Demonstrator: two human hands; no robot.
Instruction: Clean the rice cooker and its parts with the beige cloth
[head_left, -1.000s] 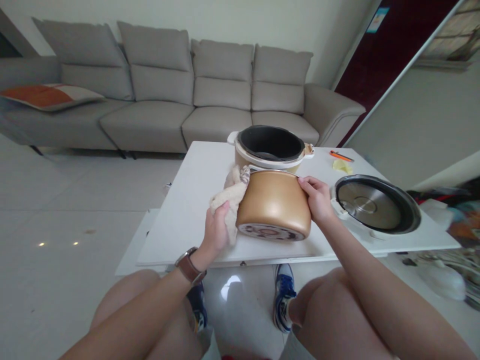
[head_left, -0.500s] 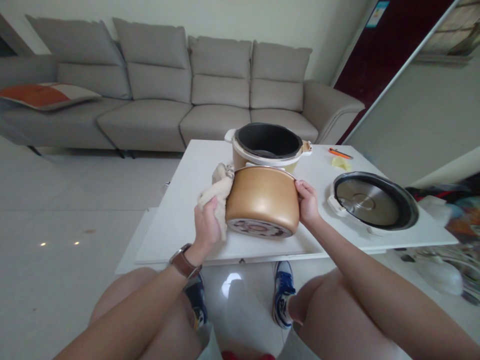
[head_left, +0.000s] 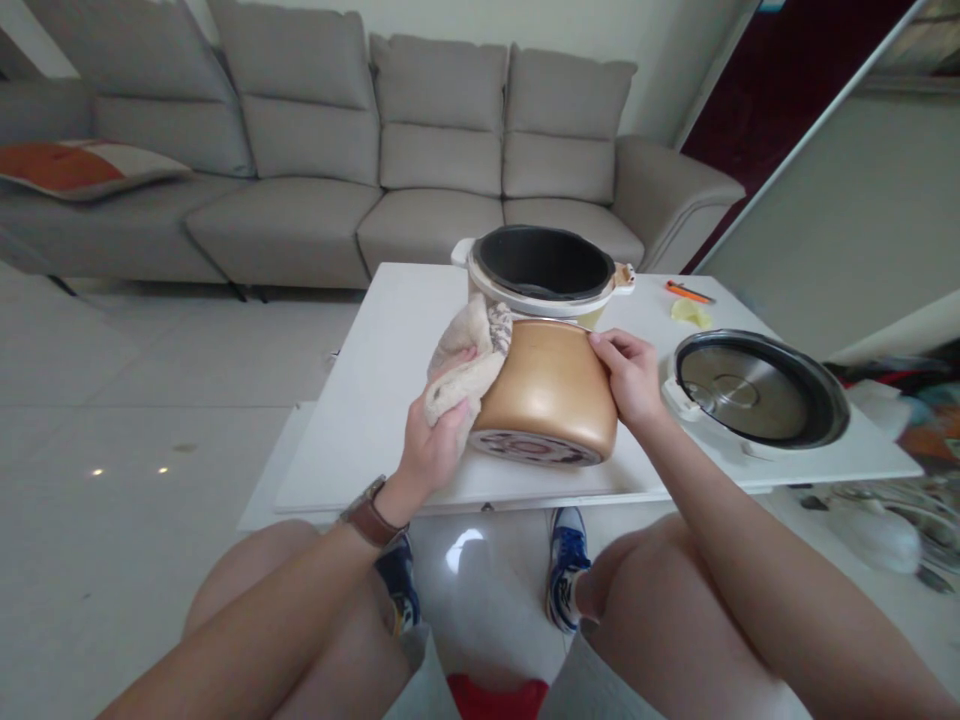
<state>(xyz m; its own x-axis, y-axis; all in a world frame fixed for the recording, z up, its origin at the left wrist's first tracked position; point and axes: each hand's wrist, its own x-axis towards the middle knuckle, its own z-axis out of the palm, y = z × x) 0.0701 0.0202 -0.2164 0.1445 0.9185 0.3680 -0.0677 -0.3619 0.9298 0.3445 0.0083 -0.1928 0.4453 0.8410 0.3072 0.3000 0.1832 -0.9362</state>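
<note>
A gold inner pot (head_left: 547,385) lies tipped on its side on the white table (head_left: 375,400), its patterned bottom facing me. My left hand (head_left: 435,440) is closed round a beige cloth (head_left: 466,360) and presses it against the pot's left side. My right hand (head_left: 631,375) grips the pot's right side near the rim. Just behind the pot stands the cream rice cooker body (head_left: 541,272), its dark cavity open.
The cooker's lid (head_left: 757,388) lies upside down on the table's right part. An orange tool (head_left: 686,292) and a yellow scrap (head_left: 690,312) sit at the far right corner. A grey sofa (head_left: 322,170) stands behind the table. My knees are below the table's near edge.
The cloth has moved up along the pot's left side with my left hand. The pot shifted slightly left, then back right, still held by my right hand.
</note>
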